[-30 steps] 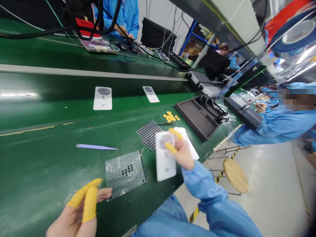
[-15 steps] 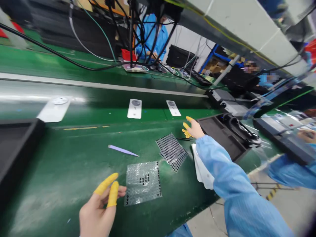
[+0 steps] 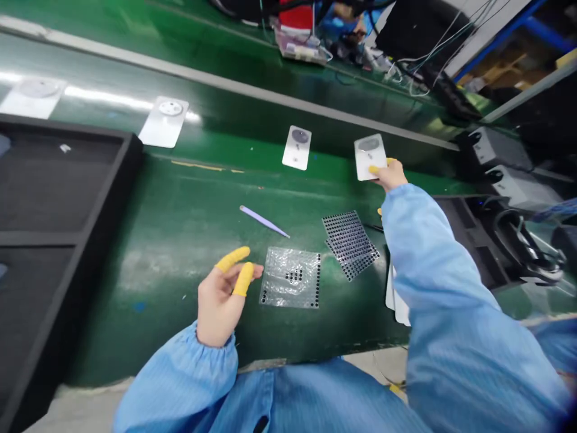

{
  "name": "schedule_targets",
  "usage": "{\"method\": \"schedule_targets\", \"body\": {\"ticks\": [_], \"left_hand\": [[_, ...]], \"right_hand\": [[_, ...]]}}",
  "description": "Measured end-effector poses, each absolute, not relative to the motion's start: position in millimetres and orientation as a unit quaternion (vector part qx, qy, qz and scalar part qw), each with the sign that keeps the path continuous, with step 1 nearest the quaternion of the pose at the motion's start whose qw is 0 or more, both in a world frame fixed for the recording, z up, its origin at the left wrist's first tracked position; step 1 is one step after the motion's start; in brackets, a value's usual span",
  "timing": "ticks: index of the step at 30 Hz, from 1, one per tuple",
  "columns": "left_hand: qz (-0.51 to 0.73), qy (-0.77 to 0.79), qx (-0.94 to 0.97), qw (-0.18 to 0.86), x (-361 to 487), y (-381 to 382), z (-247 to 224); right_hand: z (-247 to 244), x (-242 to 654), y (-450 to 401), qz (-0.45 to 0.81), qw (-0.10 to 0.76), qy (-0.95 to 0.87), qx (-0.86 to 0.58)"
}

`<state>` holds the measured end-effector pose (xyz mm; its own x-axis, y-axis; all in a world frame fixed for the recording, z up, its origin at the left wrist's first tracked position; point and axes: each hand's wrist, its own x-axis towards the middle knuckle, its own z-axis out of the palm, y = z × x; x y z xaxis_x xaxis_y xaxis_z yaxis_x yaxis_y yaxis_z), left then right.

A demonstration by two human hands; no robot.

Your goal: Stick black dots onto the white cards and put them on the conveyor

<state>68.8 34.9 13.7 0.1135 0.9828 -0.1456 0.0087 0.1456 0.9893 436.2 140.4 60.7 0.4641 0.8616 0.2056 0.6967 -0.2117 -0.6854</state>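
Note:
My right hand [image 3: 391, 174], with yellow finger cots, pinches the lower right corner of a white rectangular panel [image 3: 363, 163] bearing a grey round disc. The panel is tilted up at the far side of the bench. My left hand [image 3: 225, 294], also in yellow finger cots, has its fingers apart and holds nothing. Its fingertips are at the left edge of a clear plastic sheet [image 3: 279, 291] with small black dots. Beyond that lie purple tweezers [image 3: 264, 221]. Two overlapping sheets of black dots [image 3: 349, 240] rest between the clear sheet and my right sleeve.
Similar white panels [image 3: 296, 157] [image 3: 160, 133] stand along the back of the green bench [image 3: 180, 198]. A black divided tray [image 3: 90, 207] is at left. More white panels [image 3: 401, 304] lie partly under my right sleeve, and grey boxes [image 3: 500, 147] stand at right.
My right hand has reached to the back of the bench and taken hold of a white panel, now lifted at its near edge. The camera has tilted down; my left hand remains beside the clear sheet.

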Motion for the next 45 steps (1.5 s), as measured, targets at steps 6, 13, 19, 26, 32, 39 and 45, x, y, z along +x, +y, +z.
{"method": "schedule_targets", "body": {"ticks": [6,13,19,26,32,39,45], "left_hand": [[0.541,0.405,0.418,0.608,90,34,38],[0.479,0.621,0.507,0.357,15,32,44],[0.225,0.573,0.555,0.560,35,13,40],[0.235,0.524,0.564,0.594,65,3,27],[0.222,0.466,0.645,0.564,57,4,24],[0.162,0.426,0.746,0.486,55,10,14],[0.202,0.502,0.683,0.492,17,14,20]], "right_hand": [[58,276,3,0.442,0.350,-0.608,-0.559],[-7,253,-51,0.184,0.368,-0.691,-0.594],[-2,255,-41,0.179,0.443,-0.656,-0.584],[20,251,-40,0.181,0.412,-0.708,-0.543],[28,240,-26,0.136,0.370,-0.800,-0.453],[-1,233,-21,0.137,0.405,-0.795,-0.430],[-13,230,-18,0.241,0.473,-0.679,-0.508]]}}
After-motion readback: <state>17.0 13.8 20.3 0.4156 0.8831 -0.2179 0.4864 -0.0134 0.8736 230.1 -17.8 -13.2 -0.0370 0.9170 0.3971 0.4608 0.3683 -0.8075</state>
